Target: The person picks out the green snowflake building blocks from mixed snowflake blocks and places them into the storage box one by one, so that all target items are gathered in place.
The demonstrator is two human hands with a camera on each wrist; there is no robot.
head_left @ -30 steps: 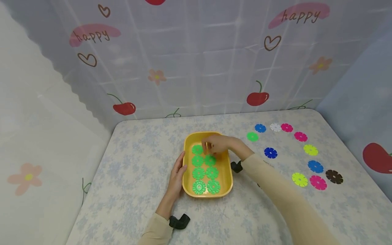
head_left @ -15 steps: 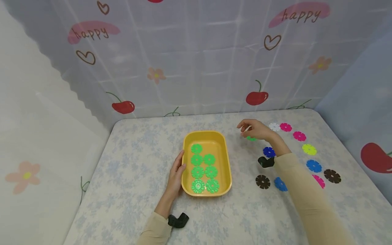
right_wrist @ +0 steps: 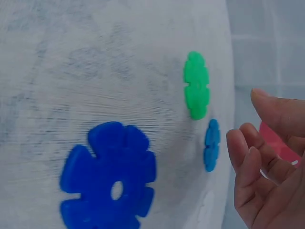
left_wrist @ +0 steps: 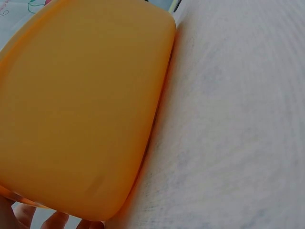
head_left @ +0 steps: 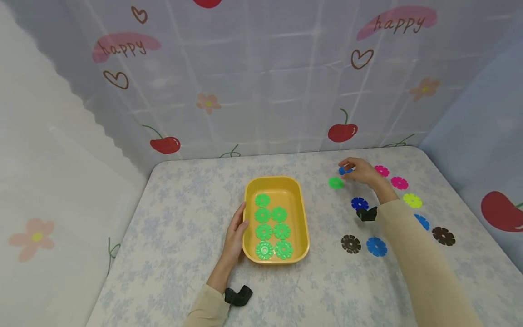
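Note:
My left hand [head_left: 234,236] holds the yellow tray [head_left: 305,227] by its left side, thumb at the rim. Fingertips [left_wrist: 55,222] show at the tray's lower edge in the left wrist view. Several green notched plastic discs [head_left: 263,231] lie in the tray in two columns. At the back right, my right hand [head_left: 361,174] is over a light blue disc [head_left: 342,170], partly hidden by its fingers in the head view. The right wrist view shows that blue disc [right_wrist: 212,145] flat on the table, apart from the loosely bent fingers. A green disc [head_left: 336,183] lies beside it.
Around the right arm lie a dark blue disc [head_left: 359,203], pink discs [head_left: 399,183], a yellow disc [head_left: 412,200], brown discs [head_left: 351,244] and another blue disc [head_left: 377,246]. A patterned curtain [head_left: 261,81] hangs behind the table's back edge.
My right hand has left the tray and moved right to the light blue disc. The tray's upper right spot, hidden by the hand before, now shows bare. The left hand stays put.

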